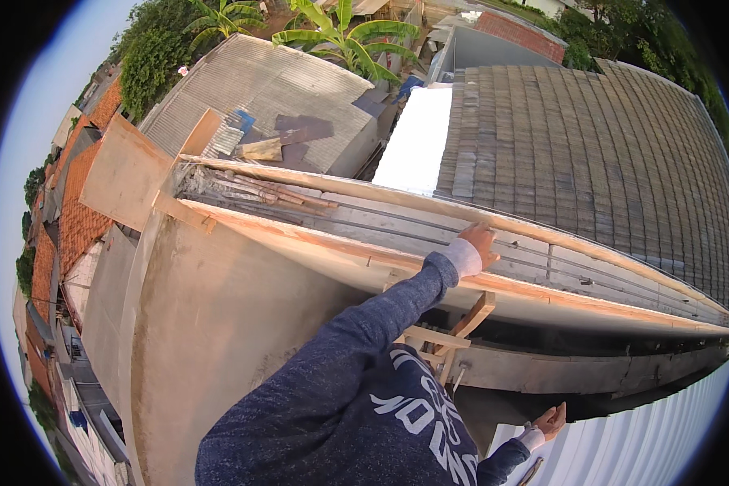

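Note:
A long wooden formwork trough (340, 235) runs across the view, with thin steel bars (413, 232) lying lengthwise inside. My left hand (479, 241) reaches over the near board (535, 293) into the trough, beside the bars. Its fingers are curled downward, and what they grip, if anything, is hidden. Lower down, my right hand (551, 421) hangs out to the right, away from the trough, its fingers loosely bent and apart. Nothing shows in it.
Wooden sticks (279, 190) lie at the trough's left end, near a plywood sheet (125, 170). Timber braces (470, 316) stand below the near board. A tiled roof (575, 154) lies beyond the trough; white corrugated roofing (624, 445) is at lower right. A concrete wall (219, 300) drops away at left.

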Demonstrator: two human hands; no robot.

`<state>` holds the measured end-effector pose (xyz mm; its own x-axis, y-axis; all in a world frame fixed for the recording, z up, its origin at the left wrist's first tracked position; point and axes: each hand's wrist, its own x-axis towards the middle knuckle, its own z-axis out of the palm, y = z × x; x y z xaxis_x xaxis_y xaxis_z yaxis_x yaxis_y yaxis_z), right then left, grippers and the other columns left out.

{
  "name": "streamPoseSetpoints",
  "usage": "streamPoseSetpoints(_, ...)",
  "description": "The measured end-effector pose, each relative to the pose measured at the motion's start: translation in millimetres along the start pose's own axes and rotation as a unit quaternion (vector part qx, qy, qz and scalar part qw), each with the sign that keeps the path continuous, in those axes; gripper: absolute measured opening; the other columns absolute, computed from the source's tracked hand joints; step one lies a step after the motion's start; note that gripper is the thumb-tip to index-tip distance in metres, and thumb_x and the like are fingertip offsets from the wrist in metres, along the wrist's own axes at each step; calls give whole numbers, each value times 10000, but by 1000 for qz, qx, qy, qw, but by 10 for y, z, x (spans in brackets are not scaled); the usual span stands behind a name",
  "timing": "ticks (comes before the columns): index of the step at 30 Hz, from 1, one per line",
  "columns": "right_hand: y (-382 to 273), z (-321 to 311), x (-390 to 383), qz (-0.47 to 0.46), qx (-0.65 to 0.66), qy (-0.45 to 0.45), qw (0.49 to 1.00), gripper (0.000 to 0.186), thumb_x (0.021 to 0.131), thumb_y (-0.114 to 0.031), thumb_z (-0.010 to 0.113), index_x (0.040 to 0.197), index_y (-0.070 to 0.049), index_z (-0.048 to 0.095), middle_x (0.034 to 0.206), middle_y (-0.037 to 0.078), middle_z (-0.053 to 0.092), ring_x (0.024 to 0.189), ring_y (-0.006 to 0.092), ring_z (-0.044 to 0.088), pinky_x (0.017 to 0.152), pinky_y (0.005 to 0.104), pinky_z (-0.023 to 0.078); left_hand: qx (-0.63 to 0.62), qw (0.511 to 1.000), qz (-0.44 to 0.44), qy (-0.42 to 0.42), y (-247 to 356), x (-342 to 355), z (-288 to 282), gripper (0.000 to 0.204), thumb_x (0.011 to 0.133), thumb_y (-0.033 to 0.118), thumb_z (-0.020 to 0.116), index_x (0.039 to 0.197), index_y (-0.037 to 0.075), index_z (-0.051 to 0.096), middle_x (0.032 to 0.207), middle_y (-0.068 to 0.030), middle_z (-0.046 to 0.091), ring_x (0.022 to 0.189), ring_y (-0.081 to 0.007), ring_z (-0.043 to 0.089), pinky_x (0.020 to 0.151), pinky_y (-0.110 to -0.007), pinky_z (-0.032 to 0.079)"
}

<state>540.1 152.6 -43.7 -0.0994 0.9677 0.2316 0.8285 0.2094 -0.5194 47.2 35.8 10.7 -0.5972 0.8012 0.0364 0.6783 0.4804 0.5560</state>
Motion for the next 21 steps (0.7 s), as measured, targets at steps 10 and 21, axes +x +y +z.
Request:
streamPoseSetpoints(10,-2748,970,391,-316,103,-60,941,440,911,-216,590,1326,-81,530,1410,161,458,1293,363,424,1064,476,338,180,919,-252,245,-1349,-1105,-1362,520,831,349,674,1187,-20,589,1270,-177,552,1225,-350,470,1050,-427,376)
streamPoseSetpoints(21,-2755,1456,262,-303,53,-132,942,524,883,-224,632,1368,-84,491,1509,145,339,1434,420,147,1140,518,229,156,918,-345,117,-2106,-1383,-1159,606,959,347,459,1403,-57,374,1504,-226,294,1415,-382,230,1160,-422,211)
